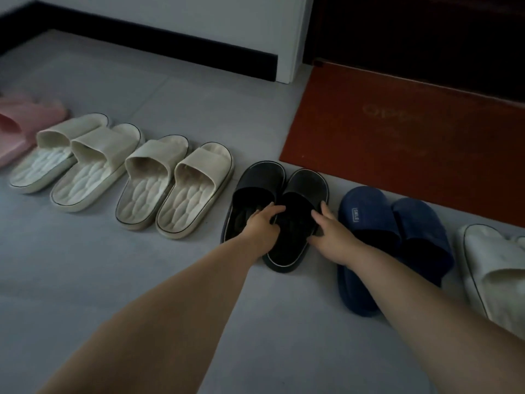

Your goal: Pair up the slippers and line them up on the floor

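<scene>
Slippers stand in a row on the grey floor (199, 103). From the left: a pink slipper (17, 123), a cream pair (85, 155), a second cream pair (181, 180), a black pair, a blue pair (369, 214) and a white slipper (494, 268) cut off by the right edge. My left hand (262, 226) lies over the left black slipper (258, 177), fingers curled at its strap opening. My right hand (332, 237) holds the right black slipper (306, 183), thumb on the footbed and fingers along its outer side. The two black slippers touch side by side.
A red doormat (397, 132) lies just behind the black and blue pairs, in front of a dark door (426, 32). A white wall with a black baseboard (170, 41) runs along the back. Bare floor lies in front of the row.
</scene>
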